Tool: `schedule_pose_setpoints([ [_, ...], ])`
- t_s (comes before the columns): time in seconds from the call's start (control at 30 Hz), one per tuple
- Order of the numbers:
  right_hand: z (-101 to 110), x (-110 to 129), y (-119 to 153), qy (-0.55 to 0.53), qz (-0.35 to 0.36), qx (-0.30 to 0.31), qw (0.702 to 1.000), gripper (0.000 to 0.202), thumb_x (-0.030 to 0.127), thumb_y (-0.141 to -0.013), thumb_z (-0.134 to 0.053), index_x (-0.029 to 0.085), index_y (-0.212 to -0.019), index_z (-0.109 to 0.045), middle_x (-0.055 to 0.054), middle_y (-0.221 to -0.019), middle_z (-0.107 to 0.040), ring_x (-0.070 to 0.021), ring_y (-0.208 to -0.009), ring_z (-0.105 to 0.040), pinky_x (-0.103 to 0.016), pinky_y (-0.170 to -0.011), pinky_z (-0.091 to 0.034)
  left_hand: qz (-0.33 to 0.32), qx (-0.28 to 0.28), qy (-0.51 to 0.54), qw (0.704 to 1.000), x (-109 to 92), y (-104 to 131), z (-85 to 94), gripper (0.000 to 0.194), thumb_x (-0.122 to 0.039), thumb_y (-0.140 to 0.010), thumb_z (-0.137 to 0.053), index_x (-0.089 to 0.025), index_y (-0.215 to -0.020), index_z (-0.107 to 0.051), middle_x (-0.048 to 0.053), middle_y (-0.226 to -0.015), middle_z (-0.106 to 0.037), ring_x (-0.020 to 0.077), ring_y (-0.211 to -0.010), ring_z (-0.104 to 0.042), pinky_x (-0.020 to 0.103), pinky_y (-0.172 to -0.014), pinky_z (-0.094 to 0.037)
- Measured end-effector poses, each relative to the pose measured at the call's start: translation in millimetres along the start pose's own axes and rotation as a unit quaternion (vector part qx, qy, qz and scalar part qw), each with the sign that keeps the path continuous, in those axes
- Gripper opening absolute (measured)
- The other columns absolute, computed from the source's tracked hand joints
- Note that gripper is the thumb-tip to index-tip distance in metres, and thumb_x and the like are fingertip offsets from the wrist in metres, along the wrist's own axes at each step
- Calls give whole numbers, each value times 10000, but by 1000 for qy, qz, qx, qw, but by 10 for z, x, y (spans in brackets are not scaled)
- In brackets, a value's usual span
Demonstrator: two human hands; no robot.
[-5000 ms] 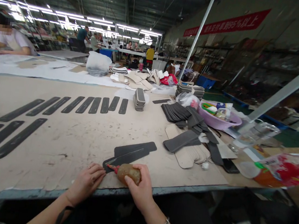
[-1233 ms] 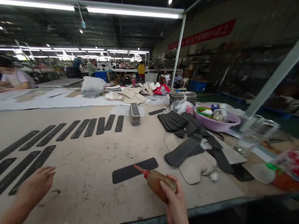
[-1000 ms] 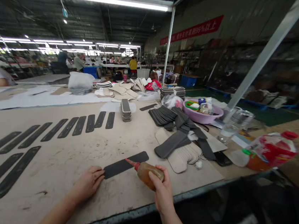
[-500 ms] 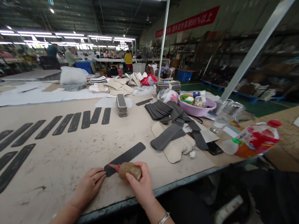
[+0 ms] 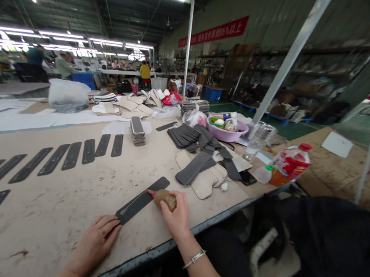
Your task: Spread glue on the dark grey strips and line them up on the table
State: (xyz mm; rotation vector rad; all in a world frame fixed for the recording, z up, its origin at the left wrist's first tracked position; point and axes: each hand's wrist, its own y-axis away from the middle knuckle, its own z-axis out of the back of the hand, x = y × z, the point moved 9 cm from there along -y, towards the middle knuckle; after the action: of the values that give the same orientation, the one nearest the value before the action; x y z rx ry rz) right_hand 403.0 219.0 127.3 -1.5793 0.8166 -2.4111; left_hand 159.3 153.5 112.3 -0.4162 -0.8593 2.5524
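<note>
A dark strip (image 5: 142, 201) lies slanted on the table in front of me. The fingers of my left hand (image 5: 100, 237) are pressed together on its near left end. My right hand (image 5: 177, 212) is wrapped round a brownish squeeze bottle (image 5: 166, 199), its red nozzle over the strip's upper middle. A thin shiny line runs along the strip's left edge. Several dark strips with glossy marks (image 5: 51, 159) lie in a row to the left. Right of the strip, loose dark strips (image 5: 195, 168) rest on a fan of beige pieces (image 5: 205, 184).
A stack of small pieces (image 5: 137, 131) stands mid-table. Behind are a plastic bag (image 5: 68, 95) and a purple basin (image 5: 227, 133). At the right edge are a phone (image 5: 247, 177), a glass (image 5: 252, 149) and a red-capped bottle (image 5: 290, 164). People work far back.
The nozzle has moved from the strip's near end up towards its far end, and a shiny line now shows behind it. The view has shifted to the right.
</note>
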Motion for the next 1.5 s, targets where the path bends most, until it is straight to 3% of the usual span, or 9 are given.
schedule_pose_setpoints([
  [0.3, 170, -192, -184, 47, -12, -60, 997, 246, 214, -756, -576, 184, -995, -526, -68, -958, -512, -226, -922, -507, -395, -862, -435, -24, -8, 6, 1000, -9, -16, 13, 261, -342, -883, -482, -204, -831, -696, 44, -857, -689, 154, -808, -631, 267, -768, -539],
  [0.57, 231, -112, -132, 36, 1, -63, 997, 257, 257, -774, -586, 189, -1013, -519, -70, -972, -510, -231, -934, -500, -419, -865, -437, -8, 1, 9, 1000, 6, -1, -10, 257, -303, -890, -475, -196, -822, -699, 39, -839, -691, 143, -802, -627, 254, -755, -539],
  [0.7, 75, 18, 73, -55, -27, 13, 998, 290, 287, -749, -619, 202, -1007, -518, -50, -970, -541, -217, -906, -532, -386, -823, -459, 3, 6, 16, 1000, -39, 4, 9, 271, -272, -898, -455, -188, -819, -700, 44, -839, -690, 137, -801, -623, 258, -755, -535],
  [0.83, -185, 202, 317, -90, -29, 105, 990, 270, 205, -712, -620, 211, -969, -538, -35, -939, -557, -203, -886, -545, -347, -798, -468, 18, 21, 25, 999, -25, 31, -28, 262, -254, -900, -451, -187, -839, -697, 47, -865, -687, 134, -804, -615, 271, -768, -528],
  [1.0, -276, 313, 409, -84, -15, 124, 989, 278, 152, -671, -616, 207, -934, -544, -31, -915, -556, -198, -875, -545, -333, -792, -472, 24, 41, 37, 998, -17, 26, -56, 253, -243, -898, -448, -194, -886, -696, 45, -898, -687, 132, -831, -609, 270, -789, -519],
  [1.23, -47, 234, 339, -40, -28, 120, 992, 243, 161, -690, -602, 206, -921, -542, -34, -912, -553, -205, -875, -540, -345, -793, -472, 24, 24, 29, 999, -40, -21, 1, 272, -265, -898, -444, -193, -831, -697, 39, -850, -690, 129, -792, -613, 260, -760, -522],
  [1.5, 310, -45, -28, 49, -1, 5, 999, 248, 190, -737, -585, 201, -976, -519, -58, -947, -518, -225, -905, -518, -408, -839, -459, -11, -18, 17, 1000, -14, -9, 15, 241, -300, -878, -495, -193, -810, -700, 40, -852, -687, 143, -811, -622, 261, -765, -527],
])
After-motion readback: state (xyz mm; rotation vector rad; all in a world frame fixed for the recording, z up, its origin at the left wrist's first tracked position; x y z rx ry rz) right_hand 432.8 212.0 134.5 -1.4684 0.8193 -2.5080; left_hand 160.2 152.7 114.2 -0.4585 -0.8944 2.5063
